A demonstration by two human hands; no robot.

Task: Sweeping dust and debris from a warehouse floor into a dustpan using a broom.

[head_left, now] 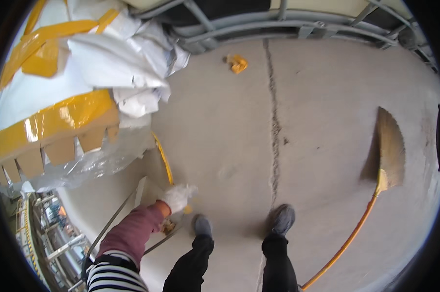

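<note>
My left hand [177,197], in a white glove, is low at the left, just ahead of my left shoe. Its fingers are closed and partly blurred. A narrow yellow strip [163,156] runs from beside the wrapped load down to this hand, and a yellow bit shows below the glove. Under my forearm lies a dustpan [141,191], mostly hidden, with crumpled brown scraps [168,226] near it. My right hand is out of view. On the right a broom [391,148] rests with its bristles on the floor; its orange handle [347,243] bends down to the lower edge.
A bulky load [96,63] in white sheeting, yellow tape and cardboard fills the upper left. Grey metal frames [259,27] line the far edge. A crumpled yellow scrap [237,63] lies on the concrete floor [220,121], which has a long crack [274,126]. Shelving-like metalwork [49,243] is lower left.
</note>
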